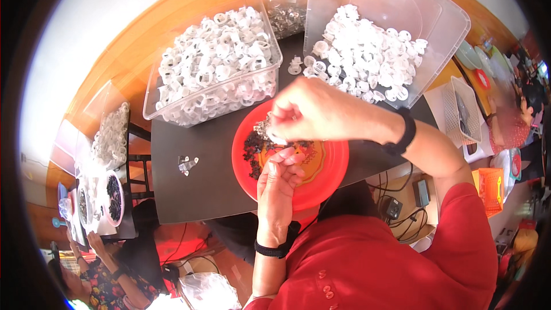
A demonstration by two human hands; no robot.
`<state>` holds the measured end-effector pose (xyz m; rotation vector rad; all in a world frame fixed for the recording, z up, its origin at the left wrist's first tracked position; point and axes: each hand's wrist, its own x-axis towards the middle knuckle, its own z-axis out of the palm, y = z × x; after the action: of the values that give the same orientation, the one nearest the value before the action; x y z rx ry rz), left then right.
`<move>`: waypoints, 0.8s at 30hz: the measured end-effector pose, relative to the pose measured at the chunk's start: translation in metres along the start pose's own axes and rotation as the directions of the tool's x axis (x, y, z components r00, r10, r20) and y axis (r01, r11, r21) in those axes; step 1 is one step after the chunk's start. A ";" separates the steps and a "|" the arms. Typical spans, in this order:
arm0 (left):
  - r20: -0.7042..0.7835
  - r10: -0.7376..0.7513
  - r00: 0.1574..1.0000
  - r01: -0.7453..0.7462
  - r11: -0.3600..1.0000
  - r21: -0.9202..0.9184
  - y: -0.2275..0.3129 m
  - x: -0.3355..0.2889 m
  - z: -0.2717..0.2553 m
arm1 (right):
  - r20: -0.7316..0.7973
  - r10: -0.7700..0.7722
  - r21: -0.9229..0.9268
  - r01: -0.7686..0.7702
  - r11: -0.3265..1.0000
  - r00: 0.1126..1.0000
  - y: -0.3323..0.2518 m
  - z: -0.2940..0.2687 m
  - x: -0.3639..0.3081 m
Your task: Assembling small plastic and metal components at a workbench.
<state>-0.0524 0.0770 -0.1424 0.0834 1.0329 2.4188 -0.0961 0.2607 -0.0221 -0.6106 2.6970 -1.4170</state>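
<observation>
Both hands are over a red round tray [338, 166] on the dark table. My right hand [307, 112] reaches across from the right with its fingers pinched together. A small white plastic part [276, 138] shows just under its fingertips, mostly hidden. Below it, my left hand [278, 181] is palm up with thumb and fingers curled together. What its fingers hold, if anything, I cannot make out. In the tray lie a heap of small black pieces [252, 152] and some small silvery metal pieces [262, 126], partly covered by my right hand.
Behind the tray stands a clear bin [212, 95] full of white plastic parts. A tipped clear bin [442, 28] spills similar white parts [367, 51] onto the table. Several small clear pieces [187, 164] lie at left. Cables and a black adapter [392, 208] sit below. Another person [109, 275] works at left.
</observation>
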 end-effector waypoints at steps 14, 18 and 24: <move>-0.028 0.010 1.000 -0.012 0.996 -0.088 0.001 0.000 -0.003 | -0.219 -0.284 0.171 0.324 0.931 0.933 -0.014 0.023 0.152; -0.011 -0.012 1.000 0.010 0.992 -0.124 0.001 0.002 -0.003 | -0.272 -0.175 0.080 0.203 0.976 0.946 0.011 -0.005 0.102; -0.046 -0.023 0.999 0.017 0.990 -0.142 0.006 0.000 -0.005 | -0.408 0.053 0.028 -0.046 0.999 0.911 0.065 -0.052 0.020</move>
<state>-0.0563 0.0710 -0.1419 -0.0335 0.8743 2.4787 -0.1469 0.3273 -0.0403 -0.2601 2.9725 -1.7223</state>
